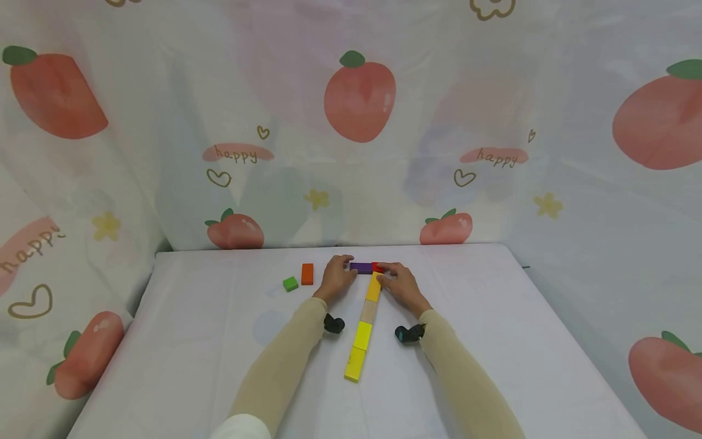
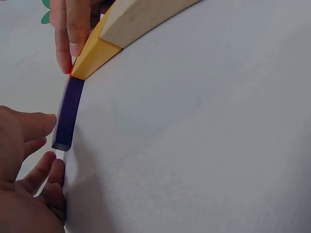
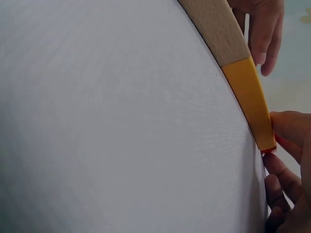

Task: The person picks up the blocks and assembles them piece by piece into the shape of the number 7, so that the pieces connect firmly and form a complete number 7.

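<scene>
A purple block (image 1: 361, 268) lies crosswise at the far end of a row of blocks. My left hand (image 1: 337, 275) holds its left end between thumb and fingers. A small red block (image 1: 375, 266) sits against its right end, mostly covered by my right hand (image 1: 402, 283). That hand's fingers hold the red block, while its thumb lies at the orange-yellow block (image 3: 250, 102) heading the row. Below this come a plain wooden block (image 1: 368, 311) and two yellow blocks, one nearer (image 1: 355, 364) and one farther (image 1: 362, 335), set end to end in a slanting line.
Left of my left hand lie an orange block (image 1: 307, 274) and a small green block (image 1: 290, 283). The white tabletop (image 1: 466, 274) ends at the back against a fruit-printed curtain (image 1: 356, 195). Both forearms flank the row of blocks.
</scene>
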The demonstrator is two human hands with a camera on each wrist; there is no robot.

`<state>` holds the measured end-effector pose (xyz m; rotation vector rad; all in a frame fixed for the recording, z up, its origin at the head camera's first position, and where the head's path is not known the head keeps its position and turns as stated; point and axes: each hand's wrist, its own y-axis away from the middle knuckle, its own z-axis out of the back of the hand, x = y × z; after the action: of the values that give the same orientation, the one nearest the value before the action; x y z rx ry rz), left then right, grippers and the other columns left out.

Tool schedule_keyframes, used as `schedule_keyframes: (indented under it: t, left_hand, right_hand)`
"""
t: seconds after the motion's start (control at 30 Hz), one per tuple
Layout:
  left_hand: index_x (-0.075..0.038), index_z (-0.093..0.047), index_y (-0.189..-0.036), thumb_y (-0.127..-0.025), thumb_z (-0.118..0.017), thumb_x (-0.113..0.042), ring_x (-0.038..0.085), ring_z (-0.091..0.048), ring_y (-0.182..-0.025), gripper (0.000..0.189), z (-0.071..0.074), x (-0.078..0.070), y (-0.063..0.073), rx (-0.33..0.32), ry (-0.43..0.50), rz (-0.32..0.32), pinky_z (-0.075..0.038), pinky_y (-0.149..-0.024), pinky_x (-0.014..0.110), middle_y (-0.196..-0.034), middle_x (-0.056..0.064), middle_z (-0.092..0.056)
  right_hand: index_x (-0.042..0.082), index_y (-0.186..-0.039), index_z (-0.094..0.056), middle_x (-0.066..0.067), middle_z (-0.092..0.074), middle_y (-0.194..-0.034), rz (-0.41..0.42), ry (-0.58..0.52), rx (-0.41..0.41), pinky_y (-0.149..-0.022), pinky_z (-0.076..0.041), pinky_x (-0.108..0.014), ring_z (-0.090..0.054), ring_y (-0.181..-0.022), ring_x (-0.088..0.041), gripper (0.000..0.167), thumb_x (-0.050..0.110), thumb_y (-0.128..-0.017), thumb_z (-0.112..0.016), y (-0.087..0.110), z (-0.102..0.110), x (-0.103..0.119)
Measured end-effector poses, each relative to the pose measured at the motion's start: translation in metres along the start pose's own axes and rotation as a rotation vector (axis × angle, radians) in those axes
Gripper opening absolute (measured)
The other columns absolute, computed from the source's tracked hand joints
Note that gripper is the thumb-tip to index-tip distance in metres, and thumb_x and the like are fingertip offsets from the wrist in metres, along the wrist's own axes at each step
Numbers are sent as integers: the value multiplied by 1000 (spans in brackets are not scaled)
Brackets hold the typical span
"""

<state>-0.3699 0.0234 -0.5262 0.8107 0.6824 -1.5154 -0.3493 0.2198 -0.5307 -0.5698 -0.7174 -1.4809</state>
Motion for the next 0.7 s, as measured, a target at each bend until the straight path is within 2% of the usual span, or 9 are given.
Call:
schedule_keyframes:
  t: [0.23,0.43,0.57,0.7]
  left_hand:
    - [-12,-58,-134,-96,-64,-21,26,-54,-121,39,10,-2,8,41,40,-18,-48,-106,40,-135,9,-55]
    - [-15,-58,-133,-97,-63,-24,26,-54,-123,38,17,-5,17,39,46,-32,-50,-103,40,-135,8,-55]
    - [-16,-59,-132,-96,-63,-24,26,-54,-123,37,21,-6,21,37,53,-65,-50,-103,41,-134,7,-56]
    - [-14,-60,-130,-96,-64,-23,27,-55,-122,36,26,-7,25,29,65,-127,-49,-103,43,-132,8,-57]
  right_hand:
    - [25,-140,-56,-11,-50,-144,12,22,3,-111,-36,-58,-43,-133,-36,44,33,-97,-62,0,0,-1]
    - [26,-140,-56,-10,-49,-143,16,18,-2,-112,-35,-58,-43,-133,-35,44,34,-96,-62,-2,-2,-4]
    - [27,-140,-55,-10,-49,-144,18,27,-4,-111,-36,-59,-43,-134,-36,45,34,-97,-62,-2,-2,-5]
    - [27,-140,-55,-11,-49,-144,18,29,-3,-111,-36,-59,-43,-134,-36,45,34,-97,-62,-3,-2,-5]
